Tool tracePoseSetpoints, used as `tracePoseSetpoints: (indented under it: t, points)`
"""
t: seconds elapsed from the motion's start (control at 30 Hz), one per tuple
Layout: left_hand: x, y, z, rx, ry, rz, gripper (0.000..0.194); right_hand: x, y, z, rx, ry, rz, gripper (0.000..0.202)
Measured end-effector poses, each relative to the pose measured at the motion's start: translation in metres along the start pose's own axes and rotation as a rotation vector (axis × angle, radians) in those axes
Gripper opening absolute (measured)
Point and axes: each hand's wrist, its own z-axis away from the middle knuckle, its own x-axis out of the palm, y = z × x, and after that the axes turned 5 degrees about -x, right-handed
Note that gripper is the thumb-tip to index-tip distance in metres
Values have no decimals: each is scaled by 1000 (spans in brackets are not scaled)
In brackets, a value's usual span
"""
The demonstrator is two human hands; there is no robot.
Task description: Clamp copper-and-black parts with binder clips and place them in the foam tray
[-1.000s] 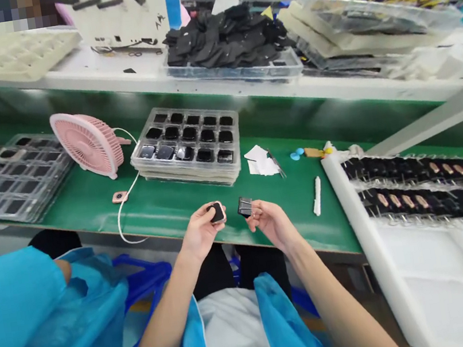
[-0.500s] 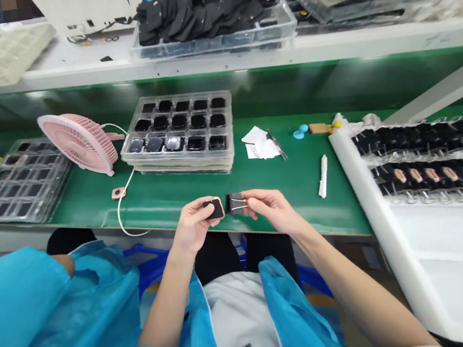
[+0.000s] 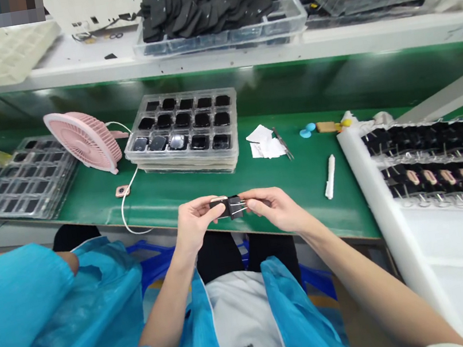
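Near the front edge of the green table, my left hand (image 3: 194,219) pinches a small black square piece (image 3: 219,205) between thumb and fingers. My right hand (image 3: 275,207) grips the wire handles of a black binder clip (image 3: 235,207). The clip's black body touches the right side of the square piece, and the two meet between my hands. Whether the clip's jaws are round the piece is too small to tell. A small pink-gold square part (image 3: 122,191) lies on the table at the left, beside a white cable.
Behind stand a pink fan (image 3: 83,140) and a stacked clear tray (image 3: 235,138) of black square pieces. Paper scraps (image 3: 266,144), tweezers and a white pen-like stick (image 3: 330,177) lie right of it. A white foam box (image 3: 388,219) holds clipped parts. A person's blue sleeve (image 3: 20,303) is at left.
The black square piece and the binder clip have come together; a small gap between them has closed. The whole view has shifted slightly.
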Motion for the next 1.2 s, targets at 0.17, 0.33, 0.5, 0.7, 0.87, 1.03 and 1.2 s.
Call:
tracePoseSetpoints:
  t: [0.17,0.33,0.5,0.7,0.87,1.03,1.2]
  points:
    - [1,4,1,7,24,-31,29,2,1,-3,-61,38,93,40]
    - [0,4,1,-15,9,-2,29,2,2,-6,-131,45,163,36]
    - [-2,3,2,-25,-14,14,28,2,1,-4,-160,34,188,34]
    - [-3,3,3,-7,-9,-2,28,3,-3,-4,-145,8,195,33]
    - [-1,6,8,10,9,-23,29,4,-8,-2,-151,8,183,33]
    - [0,8,6,16,17,-47,29,0,-10,-5,-158,-21,164,33]
    - [-1,9,-1,-7,-7,-111,35,14,-20,5,-60,46,85,40]
